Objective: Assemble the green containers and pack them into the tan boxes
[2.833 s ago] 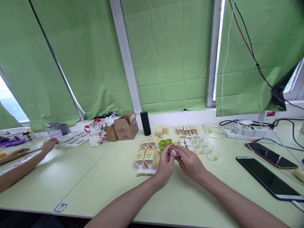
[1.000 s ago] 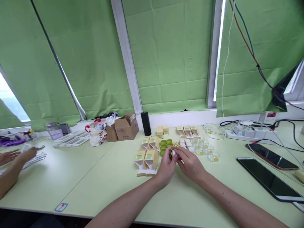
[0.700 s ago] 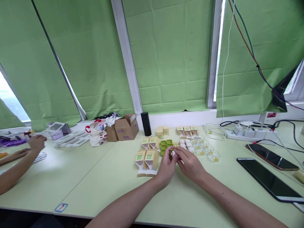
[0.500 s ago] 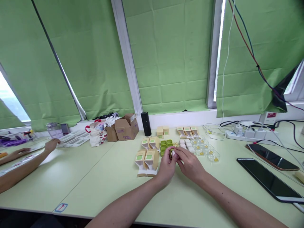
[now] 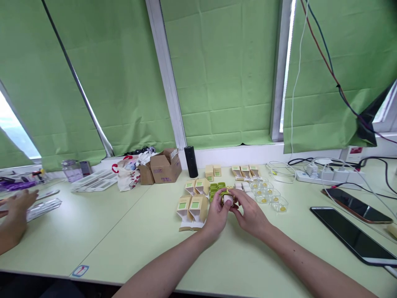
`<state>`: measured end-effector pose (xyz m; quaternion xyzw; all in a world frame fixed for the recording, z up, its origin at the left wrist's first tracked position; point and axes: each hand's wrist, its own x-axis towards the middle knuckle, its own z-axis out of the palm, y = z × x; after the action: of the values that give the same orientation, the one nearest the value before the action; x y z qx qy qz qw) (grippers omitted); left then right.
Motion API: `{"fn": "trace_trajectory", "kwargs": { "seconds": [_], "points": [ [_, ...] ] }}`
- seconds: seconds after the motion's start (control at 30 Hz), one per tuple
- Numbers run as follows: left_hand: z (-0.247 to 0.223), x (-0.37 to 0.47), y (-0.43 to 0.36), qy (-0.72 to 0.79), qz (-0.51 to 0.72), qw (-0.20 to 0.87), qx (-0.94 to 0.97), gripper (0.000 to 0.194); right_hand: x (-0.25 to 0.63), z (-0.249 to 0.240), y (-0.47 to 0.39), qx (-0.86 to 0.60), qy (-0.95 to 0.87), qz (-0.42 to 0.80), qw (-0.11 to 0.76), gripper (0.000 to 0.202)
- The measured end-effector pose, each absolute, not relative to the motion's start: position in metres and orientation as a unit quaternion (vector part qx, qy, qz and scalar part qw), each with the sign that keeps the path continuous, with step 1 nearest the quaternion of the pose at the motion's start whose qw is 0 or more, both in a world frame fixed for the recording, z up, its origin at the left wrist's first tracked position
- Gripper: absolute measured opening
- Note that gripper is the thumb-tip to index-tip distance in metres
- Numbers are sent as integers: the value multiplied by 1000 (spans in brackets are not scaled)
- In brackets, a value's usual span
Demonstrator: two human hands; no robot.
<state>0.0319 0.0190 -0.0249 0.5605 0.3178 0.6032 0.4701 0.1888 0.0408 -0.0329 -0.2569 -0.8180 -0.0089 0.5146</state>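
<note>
Between my two hands is a small green case with a white piece (image 5: 228, 199) in it. My left hand (image 5: 217, 213) grips its left side, thumb on the white piece. My right hand (image 5: 250, 212) holds it from the right, fingers bent round its edge. Just behind are green cases (image 5: 214, 190) in rows, and white pieces (image 5: 246, 188) partly hidden by my right hand. Clear cups with yellow centres (image 5: 263, 198) stand to the right. Open cream boxes with green squares (image 5: 197, 207) stand to the left, with more cream boxes (image 5: 245, 171) farther back.
At the far left are another person's hands (image 5: 18, 211) by silvery packets (image 5: 45, 209). Along the back stand a white tray (image 5: 96, 182), a cloth bag (image 5: 127, 176), a cardboard box (image 5: 166, 167) and a black cylinder (image 5: 190, 162). Two phones (image 5: 353, 236) and a power strip (image 5: 330, 178) lie right.
The piece between my hands has turned so that more of its white part shows. My fingers have shifted slightly round it. The other person's hands have moved left, away from the white tray.
</note>
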Motion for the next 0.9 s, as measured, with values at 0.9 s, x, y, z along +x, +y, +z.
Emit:
{"fn": "trace_trajectory", "kwargs": {
  "seconds": [0.9],
  "points": [
    [-16, 8, 21, 398, 601, 272, 637, 40, 192, -18, 50, -292, -618, 432, 589, 55]
  ]
}}
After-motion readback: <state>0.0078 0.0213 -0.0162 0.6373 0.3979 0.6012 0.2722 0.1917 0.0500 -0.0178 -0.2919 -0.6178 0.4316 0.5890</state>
